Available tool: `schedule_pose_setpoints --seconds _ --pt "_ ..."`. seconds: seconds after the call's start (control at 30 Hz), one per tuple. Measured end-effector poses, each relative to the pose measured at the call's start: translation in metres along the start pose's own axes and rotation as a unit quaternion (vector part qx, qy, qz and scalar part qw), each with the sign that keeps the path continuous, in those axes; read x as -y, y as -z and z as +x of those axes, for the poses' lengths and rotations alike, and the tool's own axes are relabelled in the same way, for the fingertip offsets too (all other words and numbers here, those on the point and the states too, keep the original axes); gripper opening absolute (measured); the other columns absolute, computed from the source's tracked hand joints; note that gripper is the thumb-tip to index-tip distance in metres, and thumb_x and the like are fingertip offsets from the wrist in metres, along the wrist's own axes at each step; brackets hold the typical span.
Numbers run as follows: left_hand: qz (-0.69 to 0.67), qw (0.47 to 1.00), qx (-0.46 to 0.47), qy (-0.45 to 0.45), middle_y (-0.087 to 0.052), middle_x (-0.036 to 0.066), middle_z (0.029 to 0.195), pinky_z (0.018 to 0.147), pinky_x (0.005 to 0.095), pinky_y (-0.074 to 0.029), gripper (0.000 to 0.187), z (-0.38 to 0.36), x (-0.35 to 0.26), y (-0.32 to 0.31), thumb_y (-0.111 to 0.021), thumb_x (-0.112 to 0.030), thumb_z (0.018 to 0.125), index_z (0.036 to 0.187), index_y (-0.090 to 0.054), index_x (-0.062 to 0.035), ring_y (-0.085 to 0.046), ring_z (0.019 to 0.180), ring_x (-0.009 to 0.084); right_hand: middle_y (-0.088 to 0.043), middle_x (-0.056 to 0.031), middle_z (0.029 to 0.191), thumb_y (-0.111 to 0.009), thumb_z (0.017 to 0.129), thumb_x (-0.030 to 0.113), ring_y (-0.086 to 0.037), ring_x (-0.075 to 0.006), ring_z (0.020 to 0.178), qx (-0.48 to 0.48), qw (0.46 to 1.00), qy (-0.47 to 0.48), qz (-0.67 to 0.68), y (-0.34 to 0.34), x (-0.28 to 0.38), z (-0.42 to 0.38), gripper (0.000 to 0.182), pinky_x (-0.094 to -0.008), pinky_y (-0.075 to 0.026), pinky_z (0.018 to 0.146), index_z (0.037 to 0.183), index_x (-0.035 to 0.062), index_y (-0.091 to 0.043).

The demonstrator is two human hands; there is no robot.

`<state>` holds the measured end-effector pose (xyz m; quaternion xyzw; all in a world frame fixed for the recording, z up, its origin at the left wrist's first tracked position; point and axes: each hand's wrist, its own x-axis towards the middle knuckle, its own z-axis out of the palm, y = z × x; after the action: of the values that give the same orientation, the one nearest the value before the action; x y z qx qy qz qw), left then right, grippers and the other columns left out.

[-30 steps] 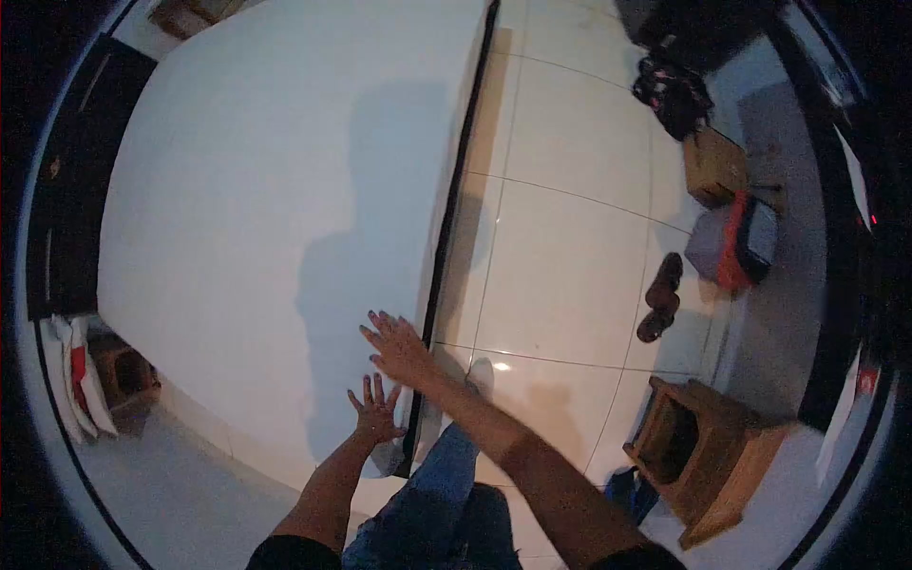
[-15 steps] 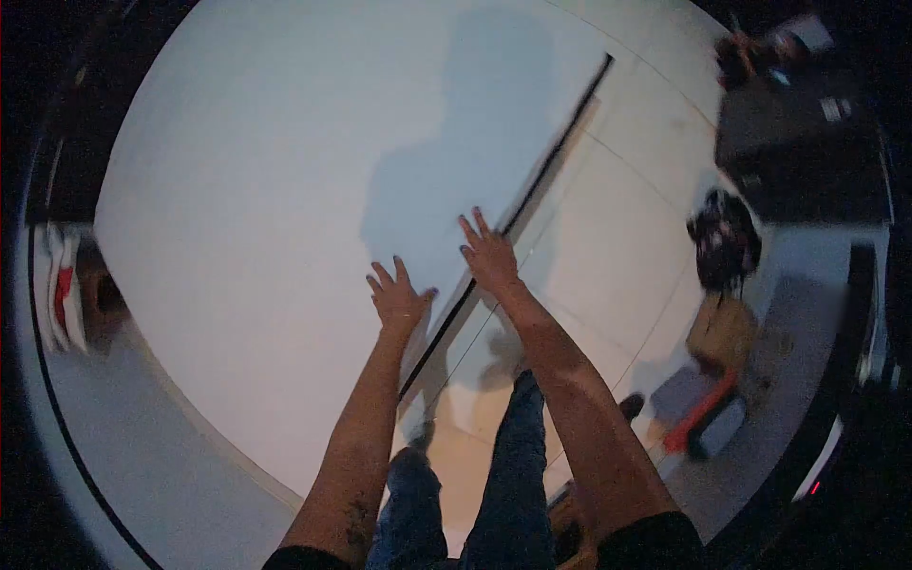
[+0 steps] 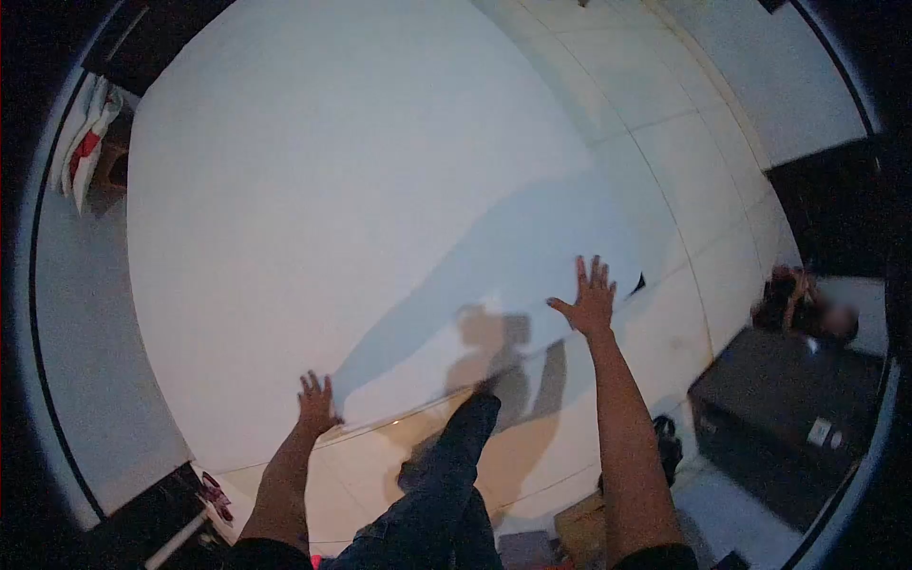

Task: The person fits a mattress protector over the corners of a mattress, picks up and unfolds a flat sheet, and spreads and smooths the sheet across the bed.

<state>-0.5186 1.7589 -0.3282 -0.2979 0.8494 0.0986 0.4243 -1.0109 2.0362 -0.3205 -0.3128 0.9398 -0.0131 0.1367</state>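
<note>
A wide white sheet-like surface (image 3: 361, 190) fills the middle of the head view, with a tiled floor around its near and right sides. My left hand (image 3: 316, 404) lies flat on its near edge, fingers spread and holding nothing. Farther right, my right hand (image 3: 593, 302) is also spread open along the same edge, close to a small black corner (image 3: 638, 283). My shadow falls across the white surface between and beyond both hands.
Pale floor tiles (image 3: 655, 180) run along the right. A dark box-like piece of furniture (image 3: 769, 418) stands at the right, with a person (image 3: 807, 304) beyond it. White and red items (image 3: 87, 142) stand by the left wall. A tan box (image 3: 581, 527) is near my legs.
The view has turned, and the white surface's near edge now runs more across the view. My hands are farther apart, left one nearer me. Most of the black edge strip is out of sight.
</note>
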Motion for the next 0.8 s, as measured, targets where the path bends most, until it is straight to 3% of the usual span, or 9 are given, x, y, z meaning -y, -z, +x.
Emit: schedule_pose_setpoints --seconds 0.13,0.2,0.27,0.33,0.43,0.5,0.53,0.67,0.8 --pt "0.078 0.994 0.008 0.072 -0.019 0.027 0.127 0.08 0.0537 -0.036 0.085 0.01 -0.025 0.028 -0.057 -0.055 0.062 0.123 -0.029 -0.0041 -0.028 0.114 0.0395 -0.013 -0.0218 0.131 -0.061 0.049 0.063 -0.016 -0.0365 0.121 -0.013 0.998 -0.04 0.039 0.015 -0.061 0.057 0.108 -0.0496 -0.018 0.095 0.13 0.0132 -0.01" --pt "-0.11 0.987 0.052 0.106 -0.038 0.019 0.119 0.079 0.0446 -0.04 0.056 0.049 -0.062 0.072 -0.057 -0.04 0.069 0.111 -0.045 -0.0047 -0.036 0.109 0.0302 -0.024 -0.0285 0.123 -0.065 0.039 0.064 -0.028 -0.0393 0.113 -0.006 0.993 -0.026 0.114 0.016 -0.087 0.081 0.119 -0.046 -0.028 0.09 0.13 0.0116 -0.01" --pt "-0.229 0.941 -0.236 0.081 -0.046 0.015 0.111 0.092 0.0397 -0.029 0.047 0.084 -0.16 0.133 -0.058 -0.031 0.07 0.107 -0.048 -0.0039 -0.036 0.109 0.0296 -0.024 -0.0294 0.122 -0.066 0.037 0.063 -0.03 -0.0403 0.111 0.049 0.987 -0.042 0.149 0.02 -0.091 0.094 0.121 -0.0469 -0.028 0.089 0.13 0.0115 -0.01" --pt "-0.206 0.907 -0.368 -0.02 -0.036 0.02 0.12 0.093 0.0414 -0.028 0.062 0.14 -0.265 0.182 -0.066 -0.028 0.063 0.117 -0.041 -0.0092 -0.026 0.117 0.0353 -0.026 -0.0311 0.121 -0.067 0.034 0.064 -0.032 -0.042 0.108 0.098 0.981 -0.059 0.155 0.016 -0.093 0.097 0.123 -0.0483 -0.029 0.086 0.13 0.0112 -0.01" --pt "-0.241 0.933 -0.257 0.077 -0.003 0.026 0.131 0.085 0.0583 -0.028 0.082 0.172 -0.425 0.308 -0.068 -0.037 0.06 0.127 -0.024 -0.0212 -0.016 0.117 0.0447 -0.027 -0.0326 0.118 -0.067 0.036 0.063 -0.032 -0.0431 0.107 0.101 0.98 -0.038 0.165 0.014 -0.098 0.1 0.121 -0.0497 -0.028 0.086 0.13 0.0108 -0.011" --pt "-0.249 0.933 -0.213 0.149 0.0 0.024 0.132 0.082 0.0616 -0.028 0.087 0.195 -0.488 0.338 -0.069 -0.04 0.057 0.128 -0.02 -0.0256 -0.012 0.117 0.0467 -0.027 -0.0331 0.118 -0.069 0.036 0.061 -0.032 -0.0438 0.107 0.245 0.936 -0.043 0.25 0.045 -0.11 0.107 0.122 -0.0499 -0.027 0.087 0.13 0.0103 -0.01" --pt "-0.256 0.931 -0.16 0.206 0.004 0.022 0.133 0.079 0.0648 -0.028 0.092 0.209 -0.525 0.353 -0.07 -0.044 0.055 0.129 -0.016 -0.0301 -0.009 0.117 0.0487 -0.026 -0.0335 0.118 -0.068 0.042 0.058 -0.031 -0.044 0.108 0.2 0.947 0.007 0.25 0.031 -0.122 0.109 0.117 -0.0497 -0.027 0.087 0.13 0.0099 -0.009" --pt "-0.262 0.929 -0.098 0.242 0.008 0.021 0.133 0.08 0.0653 -0.027 0.1 0.217 -0.518 0.356 -0.071 -0.05 0.049 0.129 -0.013 -0.0326 -0.005 0.116 0.0511 -0.028 -0.0299 0.121 -0.056 0.07 0.04 -0.03 -0.0422 0.111 0.341 0.855 0.156 0.358 0.026 -0.178 0.124 0.084 -0.0441 -0.029 0.09 0.13 0.0065 -0.008" --pt "-0.26 0.925 -0.022 0.276 0.01 0.02 0.133 0.08 0.0639 -0.029 0.101 0.233 -0.517 0.374 -0.073 -0.048 0.048 0.128 -0.014 -0.0327 -0.004 0.116 0.0511 -0.046 -0.0242 0.104 -0.06 0.069 0.032 -0.047 -0.0346 0.093 0.422 0.86 0.204 0.201 0.012 -0.265 0.183 0.066 -0.0407 -0.039 0.079 0.12 0.0011 -0.031"
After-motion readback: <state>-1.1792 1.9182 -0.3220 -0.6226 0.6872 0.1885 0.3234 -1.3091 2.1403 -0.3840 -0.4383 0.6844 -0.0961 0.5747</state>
